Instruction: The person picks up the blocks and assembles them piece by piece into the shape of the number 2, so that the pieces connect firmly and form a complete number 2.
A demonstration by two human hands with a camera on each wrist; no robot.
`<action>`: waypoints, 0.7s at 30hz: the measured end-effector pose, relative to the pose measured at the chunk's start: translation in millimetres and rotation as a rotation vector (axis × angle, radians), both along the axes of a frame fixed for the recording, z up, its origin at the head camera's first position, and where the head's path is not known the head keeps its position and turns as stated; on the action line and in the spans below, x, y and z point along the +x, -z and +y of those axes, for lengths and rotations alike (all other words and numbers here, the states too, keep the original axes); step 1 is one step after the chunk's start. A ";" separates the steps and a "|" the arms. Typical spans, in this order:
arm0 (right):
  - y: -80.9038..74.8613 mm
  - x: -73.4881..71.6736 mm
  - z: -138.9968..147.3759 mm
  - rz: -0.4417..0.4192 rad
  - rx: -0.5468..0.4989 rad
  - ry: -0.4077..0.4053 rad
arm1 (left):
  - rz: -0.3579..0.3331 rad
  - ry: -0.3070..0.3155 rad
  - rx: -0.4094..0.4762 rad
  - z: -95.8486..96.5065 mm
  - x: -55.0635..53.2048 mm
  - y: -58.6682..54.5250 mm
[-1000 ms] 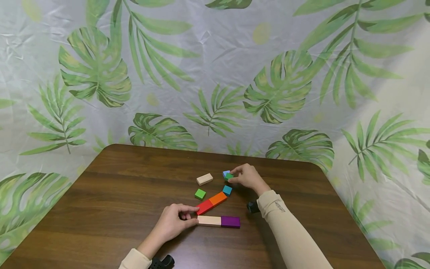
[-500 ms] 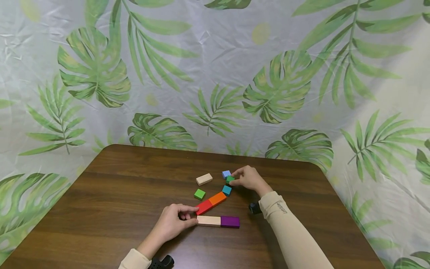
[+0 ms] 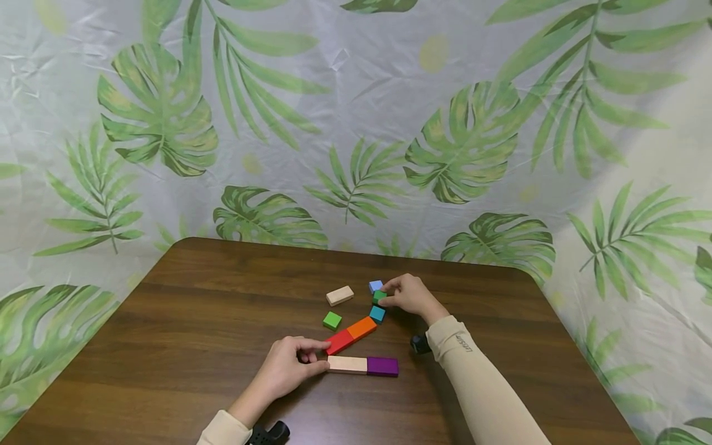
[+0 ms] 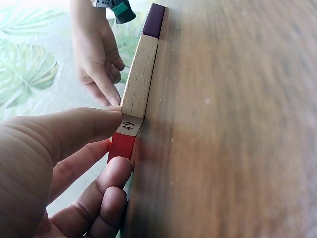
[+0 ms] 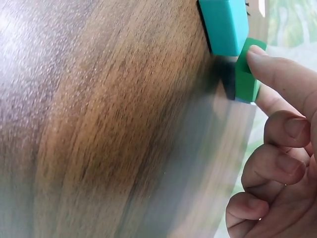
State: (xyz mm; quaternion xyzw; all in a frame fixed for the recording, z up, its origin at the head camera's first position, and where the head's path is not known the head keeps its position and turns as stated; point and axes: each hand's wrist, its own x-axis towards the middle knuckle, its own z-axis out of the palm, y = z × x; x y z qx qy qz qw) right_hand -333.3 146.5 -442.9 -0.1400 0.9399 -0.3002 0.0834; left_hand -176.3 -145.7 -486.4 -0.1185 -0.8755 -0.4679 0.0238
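Nine blocks at six o'clock: two beige blocks, two green blocks, two blue blocks, one red block, one orange block, one purple block. One left hand at seven, one right hand at five. One table.

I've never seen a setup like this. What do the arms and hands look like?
They are a person's: the left hand and right hand are bare, without gloves. The left sleeve and right sleeve are beige; the right one carries small dark lettering, too small to read surely. Each wrist wears a dark device: left device, right device.
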 end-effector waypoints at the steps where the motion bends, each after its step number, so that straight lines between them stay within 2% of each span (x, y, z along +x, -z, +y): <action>1: 0.2 -0.2 -0.5 0.005 0.005 0.000 | 0.002 0.000 -0.002 0.1 -0.1 0.1; 21: 2.4 0.5 1.2 -0.011 0.013 -0.012 | -0.002 0.002 0.009 0.3 0.0 0.2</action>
